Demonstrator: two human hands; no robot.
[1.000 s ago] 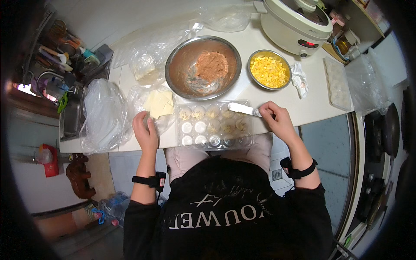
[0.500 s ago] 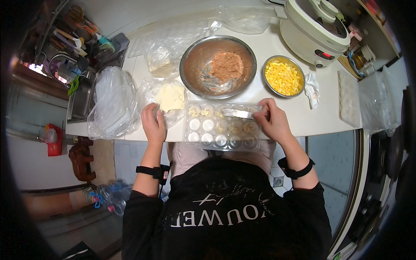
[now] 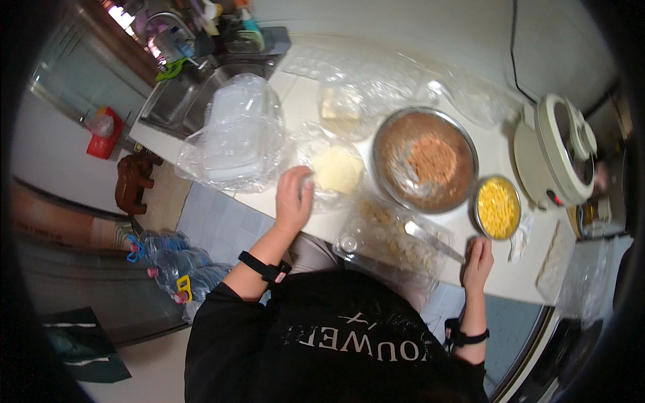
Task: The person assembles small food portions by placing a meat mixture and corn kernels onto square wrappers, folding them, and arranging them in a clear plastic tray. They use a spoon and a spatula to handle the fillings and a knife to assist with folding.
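My right hand (image 3: 478,263) is closed around the end of a flat metal spreader (image 3: 435,240), whose blade lies over a clear plastic dumpling tray (image 3: 347,246). Several pale dumplings (image 3: 411,252) sit in the tray's round hollows, though blur hides their detail. Fingers loosely bent and thumb apart, my left hand (image 3: 293,201) rests empty at the edge of a plastic bag, beside a stack of pale dough wrappers (image 3: 338,169). Beyond the tray stands a steel bowl (image 3: 388,183) with pinkish minced filling (image 3: 432,158). A smaller metal bowl (image 3: 478,221) of yellow corn kernels (image 3: 498,205) is to its right.
White boxes in a plastic bag (image 3: 236,131) stand on the left by the sink (image 3: 176,107). At right are a cream cooker (image 3: 552,151), a crumpled tissue (image 3: 519,238) and another pale tray (image 3: 555,265). Large water bottles (image 3: 171,258) stand on the floor at left.
The view has swung, so the counter now appears tilted and the sink and floor at left show more. My right hand, still holding the spreader, has drawn back from the tray's far-right corner.
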